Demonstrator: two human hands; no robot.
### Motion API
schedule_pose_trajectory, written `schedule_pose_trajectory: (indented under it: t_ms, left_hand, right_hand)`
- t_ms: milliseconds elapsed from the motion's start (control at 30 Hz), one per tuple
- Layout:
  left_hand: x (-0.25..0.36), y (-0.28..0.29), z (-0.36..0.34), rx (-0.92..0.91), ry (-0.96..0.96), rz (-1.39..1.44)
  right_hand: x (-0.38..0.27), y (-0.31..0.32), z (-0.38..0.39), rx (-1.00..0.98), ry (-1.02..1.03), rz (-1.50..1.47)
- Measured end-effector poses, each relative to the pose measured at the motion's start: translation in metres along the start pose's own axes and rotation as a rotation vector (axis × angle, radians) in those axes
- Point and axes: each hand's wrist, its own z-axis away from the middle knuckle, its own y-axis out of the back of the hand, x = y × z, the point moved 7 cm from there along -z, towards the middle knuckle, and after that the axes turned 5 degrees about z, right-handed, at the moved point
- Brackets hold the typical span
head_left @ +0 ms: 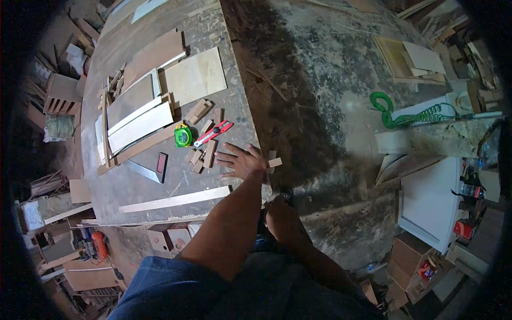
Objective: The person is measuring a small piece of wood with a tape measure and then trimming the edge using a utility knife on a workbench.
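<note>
My left hand [244, 161] lies palm down near the table's edge, its fingers spread and pointing left. Just left of its fingertips are several small wood blocks [210, 153]. A small pale wood piece [274, 162] juts past the edge, right beside my left wrist. My right forearm [290, 229] reaches toward the edge below that piece; the right hand's fingers are hidden in shadow. Beyond the left hand lie a red-and-grey hand tool [214, 133], perhaps a cutter, and a green tape measure [183, 136]. A try square [153, 172] rests farther left.
A long wood strip [176, 200] lies along the table's near side. Boards and panels [140, 120] are stacked at left. Across the dark gap, a coiled green air hose [421, 117] lies on a beam. A white panel [429, 202] leans at right.
</note>
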Motion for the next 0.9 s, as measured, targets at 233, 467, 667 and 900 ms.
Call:
schedule_pose_trajectory:
  t_ms: [233, 467, 667, 900]
  left_hand:
    - [0.003, -0.006, 0.002, -0.006, -0.015, -0.029]
    - [0.000, -0.020, 0.001, -0.038, 0.006, -0.060]
    - [0.001, -0.012, -0.005, -0.007, 0.000, -0.049]
    - [0.005, -0.015, 0.002, -0.010, -0.002, -0.035]
  right_hand:
    - [0.021, -0.060, -0.029, -0.114, -0.119, -0.240]
    - [0.035, -0.086, 0.025, -0.128, -0.087, -0.100]
    - [0.026, 0.000, 0.016, 0.620, 0.214, -0.671]
    - [0.031, -0.074, -0.037, -0.067, -0.168, -0.301]
